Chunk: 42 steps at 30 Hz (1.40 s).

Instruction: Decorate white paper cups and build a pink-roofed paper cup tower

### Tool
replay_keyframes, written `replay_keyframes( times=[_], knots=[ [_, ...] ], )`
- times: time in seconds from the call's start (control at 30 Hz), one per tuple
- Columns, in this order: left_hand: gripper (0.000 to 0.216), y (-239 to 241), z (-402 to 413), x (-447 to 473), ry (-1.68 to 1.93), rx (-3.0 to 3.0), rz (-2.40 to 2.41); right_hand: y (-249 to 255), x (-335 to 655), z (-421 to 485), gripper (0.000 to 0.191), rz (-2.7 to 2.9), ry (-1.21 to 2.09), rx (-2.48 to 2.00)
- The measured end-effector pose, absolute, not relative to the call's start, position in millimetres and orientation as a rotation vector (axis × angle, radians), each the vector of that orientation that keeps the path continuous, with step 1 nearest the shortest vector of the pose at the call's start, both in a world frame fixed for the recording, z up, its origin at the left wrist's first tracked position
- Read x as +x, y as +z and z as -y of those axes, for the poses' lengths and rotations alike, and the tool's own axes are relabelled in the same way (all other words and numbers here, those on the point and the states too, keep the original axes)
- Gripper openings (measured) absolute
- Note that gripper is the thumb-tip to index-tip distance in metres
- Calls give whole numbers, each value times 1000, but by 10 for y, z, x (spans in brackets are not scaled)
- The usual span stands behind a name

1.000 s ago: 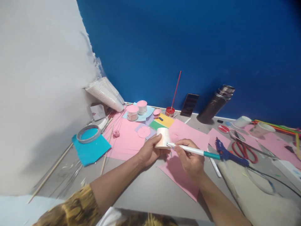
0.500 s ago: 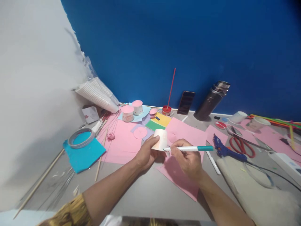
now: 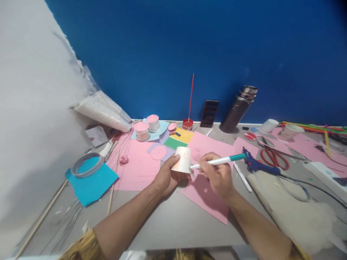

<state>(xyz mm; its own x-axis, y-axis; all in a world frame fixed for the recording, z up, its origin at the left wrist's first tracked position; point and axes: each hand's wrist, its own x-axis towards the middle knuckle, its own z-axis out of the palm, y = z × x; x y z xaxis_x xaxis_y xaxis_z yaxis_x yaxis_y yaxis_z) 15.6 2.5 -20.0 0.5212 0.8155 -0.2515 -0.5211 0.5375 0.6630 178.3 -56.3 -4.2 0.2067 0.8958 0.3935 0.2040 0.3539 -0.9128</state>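
Observation:
My left hand [image 3: 169, 177] is closed around a small white paper cup [image 3: 183, 159], which is upside down with its rim lowest. A faint orange drawing shows on the cup's side. In my right hand [image 3: 218, 177] is a white marker [image 3: 214, 162] with a teal end, its tip at the cup's lower right edge; whether it touches cannot be made out. Pink paper sheets [image 3: 210, 200] lie beneath both hands. Behind the cup are a pink paper disc [image 3: 158, 152] and two paper cups with pink tops [image 3: 142, 134].
On the right lie a blue glue gun [image 3: 260, 167], red-handled scissors [image 3: 275, 159] and another white marker [image 3: 242, 177]. A dark flask [image 3: 237, 112] and a phone [image 3: 209, 113] stand by the blue wall. Leftward are stacked paper cups [image 3: 104, 113], a tape roll [image 3: 74, 169] and teal paper [image 3: 92, 186].
The marker's teal end has tilted upward, and its tip has shifted slightly up along the cup's edge. The cup remains in my left hand. The whole view has shifted a little.

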Motion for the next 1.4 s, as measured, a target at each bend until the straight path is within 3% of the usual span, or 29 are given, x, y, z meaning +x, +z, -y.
replay_keyframes(
  times=[0.3, 0.63, 0.8, 1.17, 1.4],
  knots=[
    [40, -150, -68, 110, 769, 470, -562, -33, 1757, 574, 16, 1257, 571, -1161],
    [34, -182, -110, 95, 853, 446, -659, 17, 1774, 584, 19, 1254, 557, -1140],
    [29, -167, -63, 148, 818, 490, -561, -35, 1761, 606, 10, 1286, 621, -1170],
    [21, -182, -45, 166, 894, 445, -663, -33, 1766, 615, 20, 1444, 595, -1183],
    [35, -129, -29, 192, 853, 432, -668, -43, 1771, 612, 16, 1407, 613, -1207]
  ],
)
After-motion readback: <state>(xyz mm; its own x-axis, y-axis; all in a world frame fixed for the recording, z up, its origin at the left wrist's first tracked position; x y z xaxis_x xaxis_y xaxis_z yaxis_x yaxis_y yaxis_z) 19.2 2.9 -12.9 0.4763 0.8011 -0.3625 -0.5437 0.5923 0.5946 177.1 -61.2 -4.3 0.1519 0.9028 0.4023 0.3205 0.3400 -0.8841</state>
